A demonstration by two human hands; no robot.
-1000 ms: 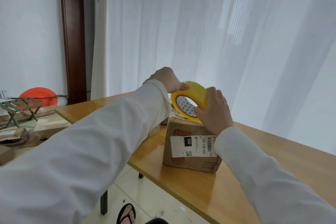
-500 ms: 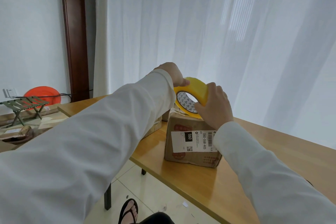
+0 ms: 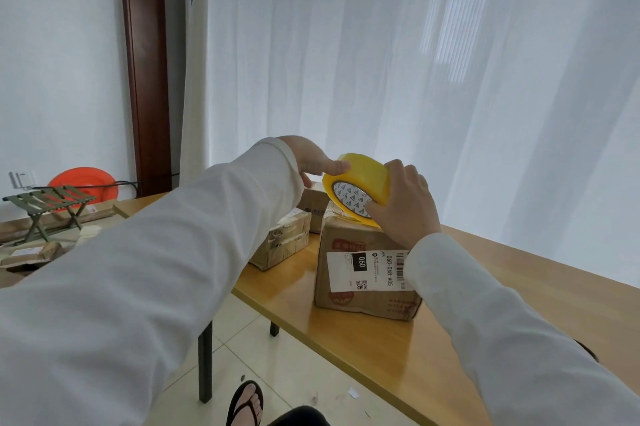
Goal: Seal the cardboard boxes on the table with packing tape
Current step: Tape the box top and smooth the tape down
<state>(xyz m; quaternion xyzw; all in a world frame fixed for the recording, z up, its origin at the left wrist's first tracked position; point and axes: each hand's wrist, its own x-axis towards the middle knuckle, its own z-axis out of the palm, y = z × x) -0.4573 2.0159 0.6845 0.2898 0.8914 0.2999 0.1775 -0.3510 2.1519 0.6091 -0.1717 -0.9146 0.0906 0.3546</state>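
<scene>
Long wooden table (image 3: 502, 290) running across the room, white curtain (image 3: 415, 62) behind. On the near edge, a cardboard box (image 3: 367, 273) with a white shipping label (image 3: 367, 270) facing this way; a flatter, battered box (image 3: 282, 245) just beside it to the left. Up on top of the labelled box, a yellow tape roll (image 3: 360, 188) — tilted, resting on the lid. Right hand (image 3: 405, 207) wrapped round the roll, fingers curled over the rim. Left hand (image 3: 313, 159) at the roll's far edge — thumb pressing it, other fingers hidden.
</scene>
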